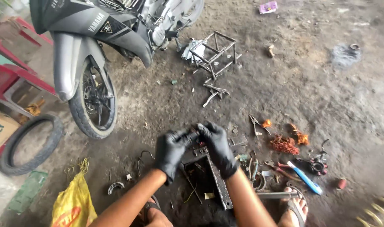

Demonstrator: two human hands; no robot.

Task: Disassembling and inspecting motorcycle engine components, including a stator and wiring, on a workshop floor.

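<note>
1. Both hands are in black gloves and meet over the middle of the dirt floor (309, 84). The left hand (172, 148) and right hand (217, 145) are pinched together on one small dark part (195, 135), held up just above a flat metal bracket (217, 178) lying on the ground between the person's knees

2. Grip: fingers of both hands are closed around that small part, fingertips touching each other (can't make out what the piece actually is, too small and dark)

3. My read on the step: looks like fiddling the little piece loose or together by hand, twist or pull stage, nothing set down yet

4. What the next move would need, I'd guess: a firm hold with one hand while the other turns, and maybe a tool. Pliers (256, 125) lie just to the right, a blue-handled tool (304, 177) further right near the foot (295, 208)

5. Around it: copper wire scraps (284, 145), a parked motorbike (95, 33) up left, a loose tyre (28, 145), a yellow bag (74, 201)
</note>
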